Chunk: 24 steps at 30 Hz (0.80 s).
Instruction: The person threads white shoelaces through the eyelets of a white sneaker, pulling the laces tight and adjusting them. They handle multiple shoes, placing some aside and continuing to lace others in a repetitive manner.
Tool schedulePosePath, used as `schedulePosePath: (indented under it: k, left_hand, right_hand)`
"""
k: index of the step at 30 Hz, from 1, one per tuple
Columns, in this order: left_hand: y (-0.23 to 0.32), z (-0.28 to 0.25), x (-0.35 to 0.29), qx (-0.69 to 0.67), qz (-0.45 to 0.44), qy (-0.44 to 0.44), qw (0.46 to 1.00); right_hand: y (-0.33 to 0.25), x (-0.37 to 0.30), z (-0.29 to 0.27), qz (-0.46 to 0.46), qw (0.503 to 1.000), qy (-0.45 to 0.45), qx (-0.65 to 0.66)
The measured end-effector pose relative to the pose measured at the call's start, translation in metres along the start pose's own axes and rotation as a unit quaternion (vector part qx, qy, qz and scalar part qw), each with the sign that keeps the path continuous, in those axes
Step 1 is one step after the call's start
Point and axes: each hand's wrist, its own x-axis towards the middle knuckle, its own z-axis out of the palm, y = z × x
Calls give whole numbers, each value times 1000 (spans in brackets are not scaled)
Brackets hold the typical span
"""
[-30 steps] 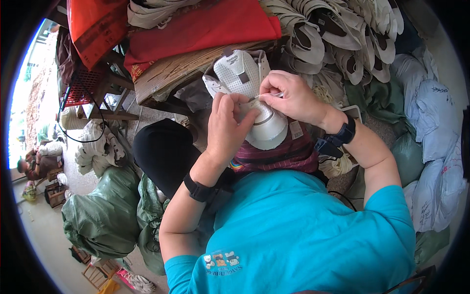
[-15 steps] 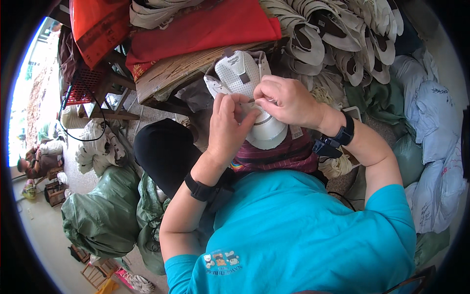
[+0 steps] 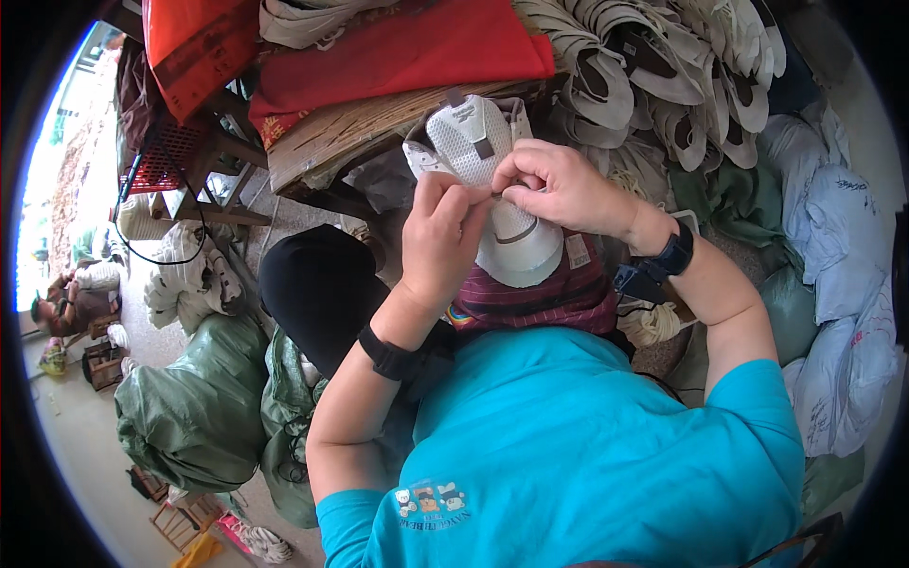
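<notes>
A white shoe upper [image 3: 517, 254] with a perforated tongue [image 3: 466, 137] lies on my lap, toe toward me. Over its throat, between toe and tongue, my two hands come together. My left hand [image 3: 437, 232] is closed in a pinch, thumb against the fingers. Just to its right, my right hand [image 3: 568, 192] also pinches, fingers curled and tips almost meeting the left ones. Whatever sits between the fingertips is too small to make out. A maroon striped cloth [image 3: 530, 310] lies under the upper, and a small paper tag [image 3: 577, 251] shows beside the toe.
A wooden table [image 3: 331, 142] with a red cloth [image 3: 398, 71] stands ahead. Stacked shoe uppers [image 3: 653, 71] pile up at the far right. Pale sacks [image 3: 838, 246] line the right side; a green sack [image 3: 194, 412] stands left. Another person [image 3: 64, 308] sits at far left.
My left fingertips have closed into a tighter pinch and moved closer to the right hand's. The upper shifts slightly in view, and more of its tag shows.
</notes>
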Motion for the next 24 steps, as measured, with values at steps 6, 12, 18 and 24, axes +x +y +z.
schedulePosePath:
  k: [6,12,18,24]
  left_hand:
    - [-13,-27,5,138,90,-19,986]
    - [-63,-165,-45,475,-22,110,873]
    - [-176,-370,-224,697,-180,127,683]
    - [-243,-425,-358,181,-521,484,679]
  right_hand:
    - [-1,4,-9,48,994,-29,98]
    - [-5,-19,-46,224,960,-103,130]
    - [25,-50,-67,249,958,-137,17]
    - [89,-76,-84,381,900,-123,-175]
